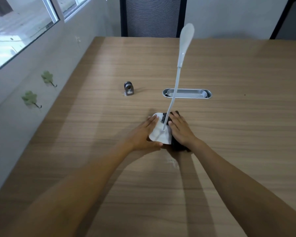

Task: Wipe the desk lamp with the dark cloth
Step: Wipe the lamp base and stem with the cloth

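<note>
Desk lamp [158,136], wood-grain table [237,134] — wall hooks [48,78], perhaps leaf-shaped.

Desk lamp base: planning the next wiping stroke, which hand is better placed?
Right. The right hand presses the dark cloth against the lamp base; the left hand, without cloth, rests on the base's other side, steadying it.

An office or meeting room is indicated. A long wood-grain desk [229,134] is fitted with an oval metal cable port [188,94] set into its middle, and a small metal fitting [128,89] is seen nearer its left edge. A mesh-backed office chair [152,16] is drawn up at the far edge. A white desk lamp [186,36] is stood on the desk. Along the left edge a plain grey wall [15,134] is seen, with leaf-shaped hooks [47,78] stuck on it beneath a window [20,28].
</note>
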`<state>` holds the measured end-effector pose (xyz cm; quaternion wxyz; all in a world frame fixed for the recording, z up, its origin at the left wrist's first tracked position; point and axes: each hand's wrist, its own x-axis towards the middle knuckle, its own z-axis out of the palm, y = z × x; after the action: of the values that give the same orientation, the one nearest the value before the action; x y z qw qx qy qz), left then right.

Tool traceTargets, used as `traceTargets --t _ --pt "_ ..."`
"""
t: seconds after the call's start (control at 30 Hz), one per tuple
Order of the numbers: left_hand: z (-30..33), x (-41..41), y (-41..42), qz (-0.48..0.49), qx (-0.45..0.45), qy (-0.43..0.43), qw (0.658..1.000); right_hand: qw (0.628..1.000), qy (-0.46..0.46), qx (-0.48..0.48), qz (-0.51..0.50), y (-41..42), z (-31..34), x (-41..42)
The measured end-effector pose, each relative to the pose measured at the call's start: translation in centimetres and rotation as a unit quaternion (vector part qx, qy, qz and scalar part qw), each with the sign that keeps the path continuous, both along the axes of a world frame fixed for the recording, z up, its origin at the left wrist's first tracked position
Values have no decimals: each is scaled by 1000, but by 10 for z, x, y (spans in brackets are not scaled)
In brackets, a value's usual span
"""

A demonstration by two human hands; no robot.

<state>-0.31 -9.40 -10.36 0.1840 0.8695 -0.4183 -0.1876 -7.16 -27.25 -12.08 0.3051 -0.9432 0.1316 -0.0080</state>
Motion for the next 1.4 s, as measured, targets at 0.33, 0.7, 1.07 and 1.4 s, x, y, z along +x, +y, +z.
traceTargets --t 0.33,0.7,1.07,1.4 --pt "-9 -2 -6 -4 18 50 999 994 25 -100 -48 34 3 -61" --pt "0 -1 -7 -12 26 60 998 998 -37 -9 -52 15 -2 5" --pt "-4 0 -10 4 31 68 997 995 -68 22 -71 19 -9 -9" --pt "1 -4 -10 1 34 28 999 996 -86 15 -15 22 -9 -34"
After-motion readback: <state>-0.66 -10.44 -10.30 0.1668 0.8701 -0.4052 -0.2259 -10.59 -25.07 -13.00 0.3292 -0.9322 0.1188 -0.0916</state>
